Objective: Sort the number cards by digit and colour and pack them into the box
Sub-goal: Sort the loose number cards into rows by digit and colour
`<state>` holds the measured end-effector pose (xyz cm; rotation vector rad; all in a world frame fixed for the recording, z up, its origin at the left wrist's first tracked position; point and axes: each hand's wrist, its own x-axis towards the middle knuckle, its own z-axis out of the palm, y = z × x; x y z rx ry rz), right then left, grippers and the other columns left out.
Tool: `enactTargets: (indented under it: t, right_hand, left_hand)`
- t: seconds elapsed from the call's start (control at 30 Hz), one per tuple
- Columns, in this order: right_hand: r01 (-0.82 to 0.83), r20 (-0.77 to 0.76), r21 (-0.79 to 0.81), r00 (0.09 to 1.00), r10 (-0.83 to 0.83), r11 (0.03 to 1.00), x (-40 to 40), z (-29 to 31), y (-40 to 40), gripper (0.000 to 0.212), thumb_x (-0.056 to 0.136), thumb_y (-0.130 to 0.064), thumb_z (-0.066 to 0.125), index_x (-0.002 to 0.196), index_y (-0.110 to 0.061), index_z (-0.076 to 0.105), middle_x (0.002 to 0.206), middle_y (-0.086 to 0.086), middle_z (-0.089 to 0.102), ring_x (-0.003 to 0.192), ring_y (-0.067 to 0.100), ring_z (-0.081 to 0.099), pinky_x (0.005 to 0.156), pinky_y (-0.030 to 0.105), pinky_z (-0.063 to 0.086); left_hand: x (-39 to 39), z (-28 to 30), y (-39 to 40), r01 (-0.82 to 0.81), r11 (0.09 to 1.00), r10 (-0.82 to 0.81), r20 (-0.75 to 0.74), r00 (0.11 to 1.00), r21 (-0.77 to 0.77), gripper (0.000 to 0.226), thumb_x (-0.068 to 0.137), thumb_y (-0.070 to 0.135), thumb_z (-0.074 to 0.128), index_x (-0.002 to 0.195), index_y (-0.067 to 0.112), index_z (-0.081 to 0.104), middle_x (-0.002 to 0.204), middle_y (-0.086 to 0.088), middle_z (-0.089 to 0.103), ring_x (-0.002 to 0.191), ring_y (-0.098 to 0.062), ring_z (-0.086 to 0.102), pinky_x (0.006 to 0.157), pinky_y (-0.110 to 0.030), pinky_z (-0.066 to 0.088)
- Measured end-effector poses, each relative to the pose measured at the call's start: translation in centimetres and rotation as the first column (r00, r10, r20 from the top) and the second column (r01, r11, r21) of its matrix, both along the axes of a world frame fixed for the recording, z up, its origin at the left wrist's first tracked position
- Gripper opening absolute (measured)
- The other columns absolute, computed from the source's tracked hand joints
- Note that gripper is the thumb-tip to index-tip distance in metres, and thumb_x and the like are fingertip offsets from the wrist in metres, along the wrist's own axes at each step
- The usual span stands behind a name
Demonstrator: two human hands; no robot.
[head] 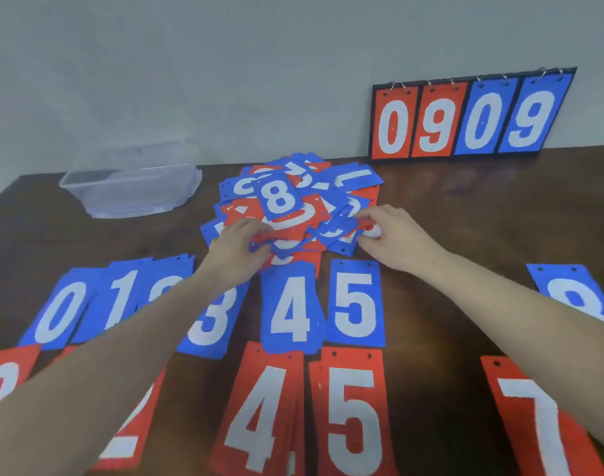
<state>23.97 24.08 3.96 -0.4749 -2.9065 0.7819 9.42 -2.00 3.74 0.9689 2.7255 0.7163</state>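
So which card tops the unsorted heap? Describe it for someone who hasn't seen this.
Find the mixed heap of cards mid-table, between the clear plastic box and the scoreboard against the wall. On its top lies a blue 8 card, face up and fully readable, unlike the half-buried cards beneath it.

The light is even and soft, rather dim, with only weak shadows. The dark surface (448, 207) shows a faint sheen. The whole picture is slightly blurred and grainy. The wide lens bends and stretches things near the edges.
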Motion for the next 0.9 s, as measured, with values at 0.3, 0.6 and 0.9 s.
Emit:
enactTargets:
  t: [0.3,0.6,0.9]
  right_hand:
    - [-0.091,0.084,0.151,0.993,0.080,0.984,-8.6,0.1,-5.2,0.058,0.098,-0.035,0.057,0.153,-0.026,0.039,0.159,-0.001,0.039,0.148,0.024,0.031,0.120,0.042,0.028]
    - [-0.250,0.338,0.255,0.928,0.157,0.934,-7.7,-1.1,-5.1,0.059,0.105,-0.059,0.025,0.159,-0.037,0.019,0.169,-0.012,0.009,0.156,0.013,0.001,0.127,0.048,0.002]
    - [0.041,0.147,0.257,0.986,-0.081,0.965,-6.0,0.0,-3.4,0.053,0.091,-0.072,0.048,0.123,-0.030,0.054,0.149,-0.006,0.047,0.140,0.018,0.039,0.115,0.044,0.032]
  left_hand:
    - [-6.5,-1.4,-0.2,0.089,0.995,-0.087,-0.042,0.995,0.041,0.032,0.100,0.031,0.056,0.132,0.027,0.058,0.143,0.008,0.054,0.134,-0.014,0.046,0.110,-0.038,0.041]
    - [-9.0,-1.7,2.2,0.183,0.963,-0.206,-0.101,0.973,-0.199,0.054,0.106,0.053,0.029,0.157,0.038,0.022,0.153,0.002,0.047,0.146,-0.020,0.036,0.122,-0.052,0.014]
    - [-9.8,-1.8,1.4,0.157,0.988,-0.155,-0.137,0.978,0.000,0.049,0.098,0.051,0.054,0.141,0.027,0.051,0.141,0.004,0.054,0.127,-0.019,0.053,0.107,-0.049,0.043]
